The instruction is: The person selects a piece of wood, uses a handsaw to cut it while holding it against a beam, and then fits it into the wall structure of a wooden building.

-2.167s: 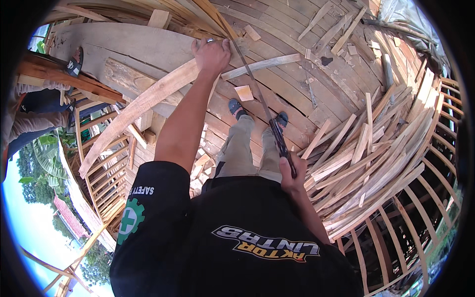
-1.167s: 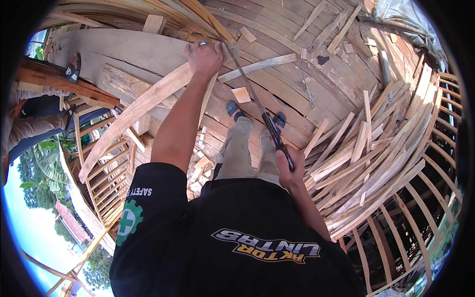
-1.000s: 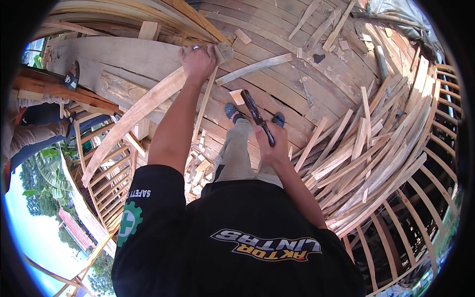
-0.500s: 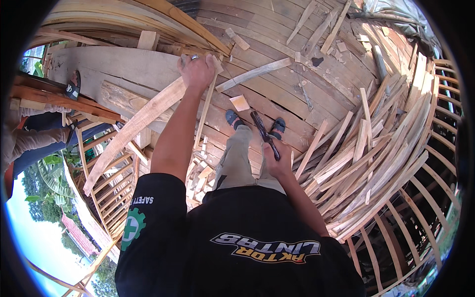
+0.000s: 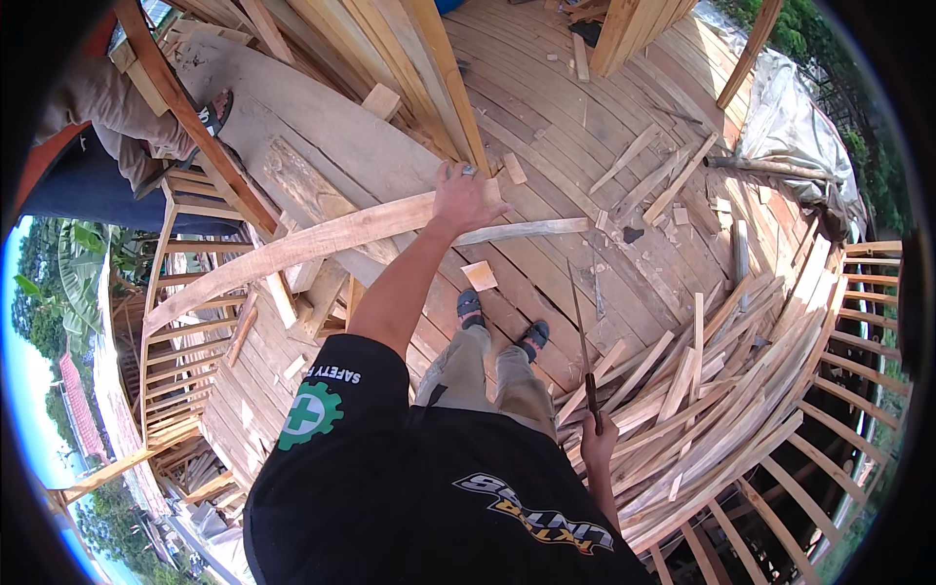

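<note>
My left hand (image 5: 462,203) grips the near-right end of a long curved wooden plank (image 5: 322,237), its fingers over the top edge and a ring on one finger. The plank slants down to the left, above the railing. In my right hand (image 5: 597,441), low and to the right, is the dark handle of a machete (image 5: 577,317). Its long thin blade, seen nearly edge-on, points up and away from me. Beneath the curved plank lie a wide grey board (image 5: 331,109) and a rough thick timber piece (image 5: 317,185).
A big heap of wooden strips (image 5: 721,390) lies at my right, beside the slatted hull frame (image 5: 858,366). Offcuts (image 5: 478,276) and strips litter the plank floor. Another person's sandaled foot (image 5: 216,112) is at upper left. A grey tarp (image 5: 795,122) lies far right.
My view has turned. My right hand has swung out to the right and down, with the machete blade now pointing away. My left hand still holds the curved plank, which lies flatter across the view.
</note>
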Motion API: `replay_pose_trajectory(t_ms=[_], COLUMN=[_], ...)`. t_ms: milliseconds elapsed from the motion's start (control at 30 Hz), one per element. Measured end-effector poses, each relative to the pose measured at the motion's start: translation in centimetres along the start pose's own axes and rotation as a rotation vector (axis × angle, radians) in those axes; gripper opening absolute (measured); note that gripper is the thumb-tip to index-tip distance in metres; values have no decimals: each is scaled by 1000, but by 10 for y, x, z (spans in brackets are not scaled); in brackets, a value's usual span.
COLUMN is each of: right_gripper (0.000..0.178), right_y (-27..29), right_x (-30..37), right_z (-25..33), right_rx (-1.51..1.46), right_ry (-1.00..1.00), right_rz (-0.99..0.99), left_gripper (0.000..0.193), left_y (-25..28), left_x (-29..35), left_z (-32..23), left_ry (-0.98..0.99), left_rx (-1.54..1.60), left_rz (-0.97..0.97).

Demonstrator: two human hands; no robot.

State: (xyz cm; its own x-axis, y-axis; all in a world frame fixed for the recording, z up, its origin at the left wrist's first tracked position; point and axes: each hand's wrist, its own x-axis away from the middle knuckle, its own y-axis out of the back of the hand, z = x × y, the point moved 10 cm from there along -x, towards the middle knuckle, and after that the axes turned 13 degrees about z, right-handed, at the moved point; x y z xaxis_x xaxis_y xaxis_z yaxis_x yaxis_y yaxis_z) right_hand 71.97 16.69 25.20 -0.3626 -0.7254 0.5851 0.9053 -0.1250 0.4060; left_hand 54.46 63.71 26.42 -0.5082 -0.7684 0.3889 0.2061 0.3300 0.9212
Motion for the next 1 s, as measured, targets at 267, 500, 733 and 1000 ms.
replay_pose_trajectory(t_ms=[267,500,733,1000], right_gripper=[25,26,25,23], right_y=[6,-5,-57,-195], right_x=[-16,-36,-37,-114], right_z=[86,146,250,370], right_rx=[-48,56,231,700], right_ry=[307,545,1008,1220], right_rz=[-34,-15,44,-73], left_gripper=[49,36,39,45], left_y=[55,121,231,317], left_x=[45,86,174,294], left_z=[-11,35,92,211], left_ry=[-167,-82,-53,347], left_rx=[34,221,330,399], left_rz=[-287,-279,-489,-574])
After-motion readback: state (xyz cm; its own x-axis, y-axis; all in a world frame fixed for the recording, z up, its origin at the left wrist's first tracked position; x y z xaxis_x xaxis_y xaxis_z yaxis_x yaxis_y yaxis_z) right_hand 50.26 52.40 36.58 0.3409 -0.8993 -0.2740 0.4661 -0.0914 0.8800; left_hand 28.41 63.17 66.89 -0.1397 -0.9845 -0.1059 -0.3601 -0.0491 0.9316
